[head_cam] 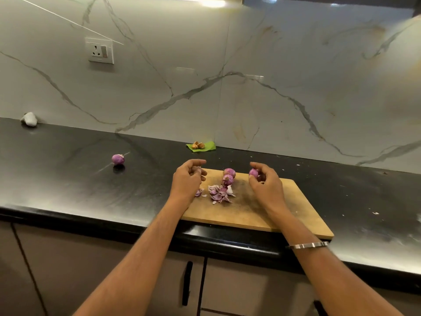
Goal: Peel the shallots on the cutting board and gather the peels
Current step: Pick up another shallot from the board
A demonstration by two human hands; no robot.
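A wooden cutting board (273, 208) lies on the black counter. Two purple shallots (228, 176) sit at its far edge, one behind the other. In front of them lies a pile of purple peels (218, 193), with one more peel (198, 192) by my left wrist. My right hand (264, 181) holds a small purple shallot (253, 172) in its fingertips above the board. My left hand (188, 176) hovers over the board's left end with curled fingers pinching a thin bit of peel.
Another shallot (118, 159) rests alone on the counter (68, 179) to the left. A green leaf with brown pieces (200, 146) lies against the marble wall. A white lump (29, 119) sits far left. Cabinet doors are below the counter edge.
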